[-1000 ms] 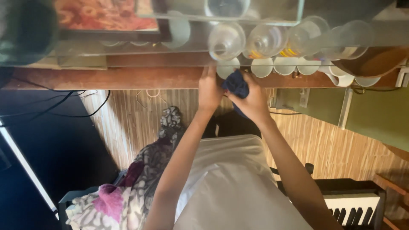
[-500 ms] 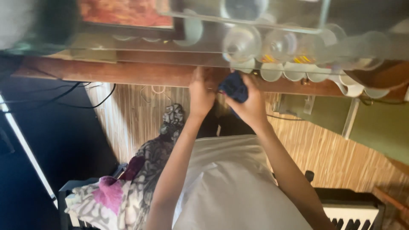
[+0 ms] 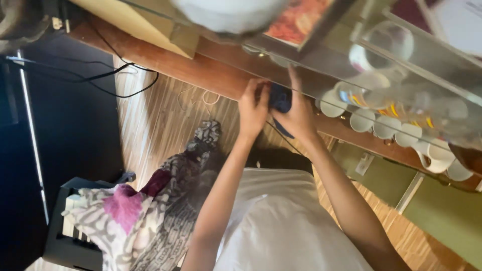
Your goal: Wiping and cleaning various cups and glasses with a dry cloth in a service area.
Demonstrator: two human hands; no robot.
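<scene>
At the far left a dark panel fills the edge of the view, with black cables (image 3: 108, 75) looping across it from the wooden shelf edge (image 3: 165, 62) above. Below them, a patterned grey and pink cloth (image 3: 130, 216) lies heaped over a black crate (image 3: 70, 241), trailing up over the striped wood floor (image 3: 165, 120).

Toward the middle, two bare arms rise from a white garment (image 3: 281, 226). The left hand (image 3: 252, 108) has its fingers curled against the underside of the wooden edge and against a dark blue cloth (image 3: 280, 98). The right hand (image 3: 297, 118) holds that cloth from the other side, one finger pointing up past it, the rest closed around the bundle. So both hands grip one cloth, bunched between them right at the shelf edge; a strip of it hangs down below the right hand.

Above the hands lies a framed picture (image 3: 301, 17) in red and orange, seen through a glass shelf (image 3: 401, 55), and a pale round object, blurred, sits at the top.

To the right, a clear glass (image 3: 384, 45) lies on its side on the glass shelf. Beneath it runs a row of white cups (image 3: 386, 125); about seven can be counted, though glare hides some. At the far right a green wall panel (image 3: 442, 211) closes the view.
</scene>
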